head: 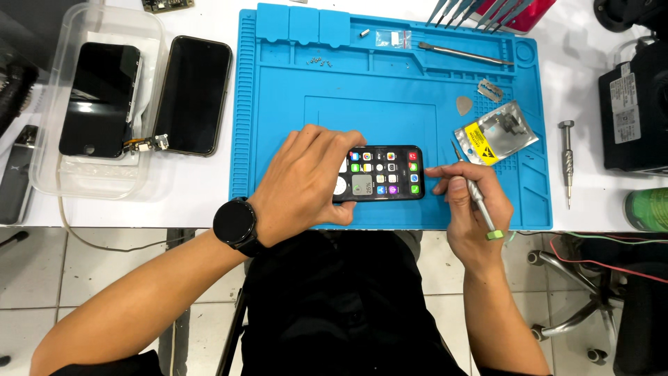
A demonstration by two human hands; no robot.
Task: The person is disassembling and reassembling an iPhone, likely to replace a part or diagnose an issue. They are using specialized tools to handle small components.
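Gripping lit phone (381, 173) w/ left hand (306, 182) fingers; right hand (470, 202) fingers clasp screwdriver (473, 188) on blue mat (390, 97).

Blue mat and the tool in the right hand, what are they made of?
Blue mat: likely silicone rubber, matte, with moulded ribs and compartments. Tool in the right hand: shaft looks like bare metal with a grey sheen, green cap probably plastic. The left hand holds the lit phone.
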